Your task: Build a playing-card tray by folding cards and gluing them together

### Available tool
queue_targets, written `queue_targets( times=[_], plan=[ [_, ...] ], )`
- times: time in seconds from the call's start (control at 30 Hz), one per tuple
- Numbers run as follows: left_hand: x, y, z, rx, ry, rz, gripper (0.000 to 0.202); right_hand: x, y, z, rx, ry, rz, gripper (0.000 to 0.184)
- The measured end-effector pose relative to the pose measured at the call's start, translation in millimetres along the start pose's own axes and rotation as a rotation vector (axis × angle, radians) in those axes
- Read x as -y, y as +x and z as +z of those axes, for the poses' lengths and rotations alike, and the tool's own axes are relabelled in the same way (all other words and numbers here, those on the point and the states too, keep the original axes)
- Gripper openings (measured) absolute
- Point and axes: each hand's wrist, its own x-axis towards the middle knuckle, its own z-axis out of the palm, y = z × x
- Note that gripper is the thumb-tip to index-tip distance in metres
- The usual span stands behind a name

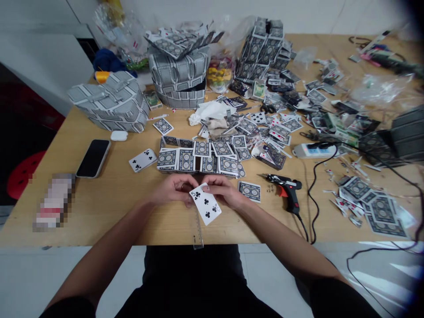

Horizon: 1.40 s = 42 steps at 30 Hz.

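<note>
Bare forearms [109,251] angle inward; left hand [172,190] and right hand [225,192] both pinch a five-of-clubs playing card [206,205].

both bare forearms angle inward from the elbows, the left hand [172,189] and right hand [225,191] close together, palms down, fingers [202,178] curled into a pinch.

Left hand [172,189] and right hand [225,191] hold a five of clubs [206,205].
</note>
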Motion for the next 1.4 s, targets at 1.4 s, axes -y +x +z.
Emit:
queue_targets(
  times=[1.4],
  plan=[
    [11,0,9.3,-0.385,0.335,0.329,0.012,-12,-4,13,-0.257,-0.334,-0.385,0.023]
  ],
)
